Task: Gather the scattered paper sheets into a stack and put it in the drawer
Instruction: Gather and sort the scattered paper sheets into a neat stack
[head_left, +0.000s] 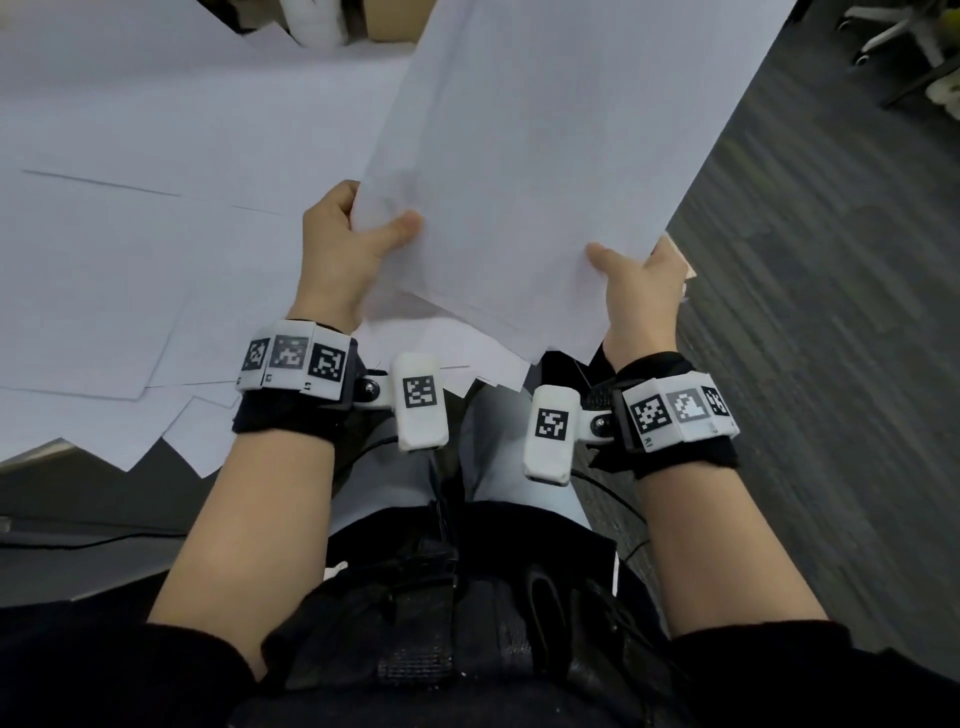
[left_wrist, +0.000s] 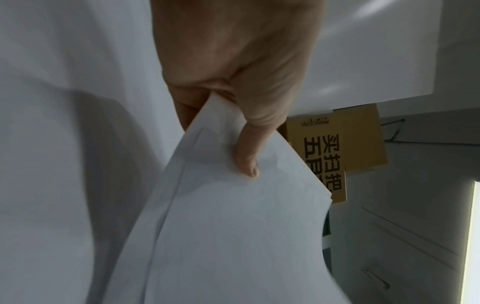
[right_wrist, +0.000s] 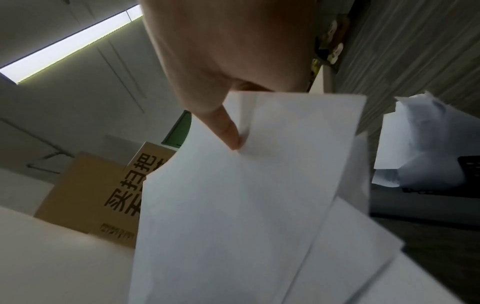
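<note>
A loose bundle of white paper sheets (head_left: 545, 171) is lifted above the desk, its edges uneven at the near end. My left hand (head_left: 358, 228) pinches its near left corner, thumb on top and fingers underneath. My right hand (head_left: 636, 280) pinches the near right corner the same way. The wrist views show each thumb pressed on the top sheet (left_wrist: 233, 216) (right_wrist: 246, 195). More white sheets (head_left: 104, 270) lie scattered over the desk at the left, some overhanging its front edge. No drawer is in view.
A brown cardboard box (left_wrist: 342, 144) with black print stands behind the desk, also visible as the box (right_wrist: 91, 193). Dark grey carpet (head_left: 831, 338) runs along the right. A white chair base (head_left: 893, 31) stands at the far right. My legs are below the desk edge.
</note>
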